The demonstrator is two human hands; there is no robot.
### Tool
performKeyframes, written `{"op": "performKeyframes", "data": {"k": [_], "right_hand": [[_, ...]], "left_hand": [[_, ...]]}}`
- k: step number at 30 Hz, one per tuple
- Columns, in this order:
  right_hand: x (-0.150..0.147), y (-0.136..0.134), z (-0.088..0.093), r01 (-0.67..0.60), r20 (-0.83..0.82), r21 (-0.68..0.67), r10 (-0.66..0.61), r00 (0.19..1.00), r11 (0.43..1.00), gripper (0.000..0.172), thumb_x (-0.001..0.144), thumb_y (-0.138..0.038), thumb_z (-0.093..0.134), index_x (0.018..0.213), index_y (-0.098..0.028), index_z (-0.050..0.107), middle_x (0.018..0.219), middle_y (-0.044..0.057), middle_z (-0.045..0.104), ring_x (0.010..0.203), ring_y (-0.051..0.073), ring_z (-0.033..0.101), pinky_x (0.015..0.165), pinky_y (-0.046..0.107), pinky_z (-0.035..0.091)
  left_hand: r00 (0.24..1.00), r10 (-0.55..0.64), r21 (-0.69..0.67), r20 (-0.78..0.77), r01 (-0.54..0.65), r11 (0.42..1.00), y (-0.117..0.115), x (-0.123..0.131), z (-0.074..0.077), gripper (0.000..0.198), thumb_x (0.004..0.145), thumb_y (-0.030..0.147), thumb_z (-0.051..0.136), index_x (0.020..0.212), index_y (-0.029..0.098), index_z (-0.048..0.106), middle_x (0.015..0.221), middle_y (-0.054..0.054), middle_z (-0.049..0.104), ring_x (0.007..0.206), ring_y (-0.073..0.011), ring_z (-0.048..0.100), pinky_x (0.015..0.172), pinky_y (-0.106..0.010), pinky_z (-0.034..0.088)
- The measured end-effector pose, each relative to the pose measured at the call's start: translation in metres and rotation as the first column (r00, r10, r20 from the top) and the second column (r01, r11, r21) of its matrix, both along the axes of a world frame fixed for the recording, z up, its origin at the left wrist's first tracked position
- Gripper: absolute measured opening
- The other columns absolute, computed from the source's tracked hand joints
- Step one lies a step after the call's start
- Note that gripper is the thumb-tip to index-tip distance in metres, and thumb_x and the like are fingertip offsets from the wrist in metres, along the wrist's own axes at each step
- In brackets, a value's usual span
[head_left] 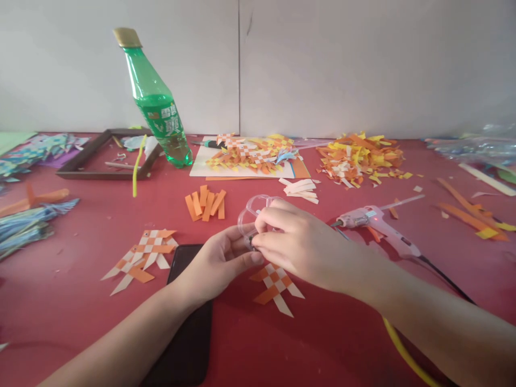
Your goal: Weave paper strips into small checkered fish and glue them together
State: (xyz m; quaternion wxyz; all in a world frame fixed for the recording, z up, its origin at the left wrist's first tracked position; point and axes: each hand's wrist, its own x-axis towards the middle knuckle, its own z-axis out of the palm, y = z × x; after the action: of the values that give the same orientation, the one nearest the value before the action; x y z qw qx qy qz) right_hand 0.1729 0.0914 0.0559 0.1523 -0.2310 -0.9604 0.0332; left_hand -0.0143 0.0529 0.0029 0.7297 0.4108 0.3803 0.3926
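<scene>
My left hand (220,258) is closed around the near side of a small clear plastic case (249,208) with a rounded, lobed outline. Over the same case, my right hand (304,242) has its fingers bent together at the rim; a small dark bit shows by the fingertips, too little to name. Below the hands lies a woven orange-and-white paper fish (276,282), partly covered by the right hand. Two more such woven paper fish (151,244) overlap at the left. Cut orange paper strips (205,203) sit just beyond the left hand.
A pink glue gun (373,220) with a lit red light lies at the right, its cord trailing. A black phone (187,338) rests under my left forearm. Behind stand a green bottle (159,107), a dark frame (97,174) and a heap of paper scraps (363,156).
</scene>
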Motion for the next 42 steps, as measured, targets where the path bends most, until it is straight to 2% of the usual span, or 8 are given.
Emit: {"op": "performKeyframes", "data": {"k": [5,12,17,19,22,27,35,42], "right_hand": [[-0.002,-0.002,0.0,-0.039,0.069,0.112,0.031,0.997,0.993,0.024,0.089,-0.008,0.054,0.066,-0.014,0.057,0.081,0.007,0.055,0.079,0.018,0.044,0.068,0.031,0.042],[0.002,-0.001,-0.002,-0.096,0.106,0.129,0.082,0.991,0.987,0.023,0.09,-0.012,0.055,0.067,-0.015,0.056,0.074,0.004,0.052,0.069,0.015,0.042,0.061,0.029,0.037],[0.003,0.002,-0.005,-0.097,0.056,0.117,0.091,0.994,0.988,0.024,0.092,-0.013,0.052,0.068,-0.014,0.056,0.073,0.003,0.051,0.066,0.013,0.042,0.058,0.027,0.035],[0.005,0.004,-0.004,-0.089,0.015,0.119,0.087,0.996,0.989,0.028,0.094,-0.014,0.048,0.067,-0.015,0.056,0.072,0.002,0.052,0.065,0.012,0.042,0.059,0.026,0.036],[0.01,0.01,0.003,-0.087,-0.073,0.142,0.098,0.993,0.986,0.029,0.095,-0.016,0.047,0.068,-0.017,0.057,0.073,0.003,0.057,0.067,0.013,0.047,0.063,0.028,0.04],[0.024,0.026,0.009,-0.036,-0.248,0.113,0.064,0.967,0.993,0.012,0.093,-0.016,0.053,0.087,-0.019,0.063,0.089,0.004,0.068,0.083,0.014,0.062,0.077,0.029,0.049],[0.024,0.031,0.008,0.103,-0.337,-0.092,-0.129,0.933,0.99,0.014,0.079,-0.007,0.056,0.073,-0.019,0.055,0.075,-0.002,0.063,0.069,0.01,0.056,0.066,0.023,0.045],[0.021,0.033,0.006,0.033,-0.392,-0.113,-0.075,0.917,0.993,0.01,0.082,-0.011,0.055,0.083,-0.018,0.061,0.079,0.0,0.062,0.068,0.01,0.052,0.065,0.024,0.044]], "left_hand": [[0.999,-0.033,-0.001,-0.003,0.033,0.999,-0.001,0.0,-0.001,0.042,0.083,0.014,0.073,0.122,0.014,0.058,0.113,-0.01,0.074,0.104,-0.0195,0.07,0.089,-0.027,0.054],[0.995,-0.088,-0.006,0.05,0.089,0.996,0.0,0.0,0.002,0.04,0.082,0.013,0.073,0.12,0.013,0.059,0.116,-0.012,0.072,0.104,-0.0202,0.07,0.089,-0.028,0.055],[0.994,-0.083,-0.023,0.069,0.085,0.996,0.001,0.001,0.002,0.04,0.083,0.014,0.073,0.121,0.014,0.06,0.115,-0.012,0.072,0.104,-0.0203,0.069,0.088,-0.027,0.054],[0.995,-0.057,-0.038,0.082,0.061,0.997,0.0,0.001,0.002,0.042,0.083,0.017,0.074,0.123,0.015,0.06,0.116,-0.012,0.072,0.105,-0.0212,0.069,0.089,-0.028,0.054],[0.993,0.061,-0.059,0.1,-0.055,0.997,-0.001,0.002,0.003,0.045,0.084,0.022,0.073,0.126,0.019,0.058,0.117,-0.01,0.072,0.109,-0.0234,0.067,0.09,-0.032,0.054],[0.961,0.255,-0.084,0.105,-0.247,0.965,0.0,0.008,0.01,0.042,0.084,0.023,0.073,0.124,0.022,0.059,0.117,-0.007,0.071,0.11,-0.0225,0.066,0.088,-0.031,0.055],[0.944,0.322,-0.105,0.076,-0.314,0.944,0.017,0.018,0.028,0.02,0.083,0.015,0.07,0.103,0.016,0.066,0.098,-0.005,0.073,0.09,-0.0152,0.068,0.086,-0.029,0.055],[0.956,0.27,-0.129,0.114,-0.255,0.958,0.016,0.03,0.032,0.023,0.082,0.012,0.07,0.104,0.016,0.065,0.093,-0.004,0.073,0.089,-0.015,0.068,0.092,-0.032,0.052]]}}
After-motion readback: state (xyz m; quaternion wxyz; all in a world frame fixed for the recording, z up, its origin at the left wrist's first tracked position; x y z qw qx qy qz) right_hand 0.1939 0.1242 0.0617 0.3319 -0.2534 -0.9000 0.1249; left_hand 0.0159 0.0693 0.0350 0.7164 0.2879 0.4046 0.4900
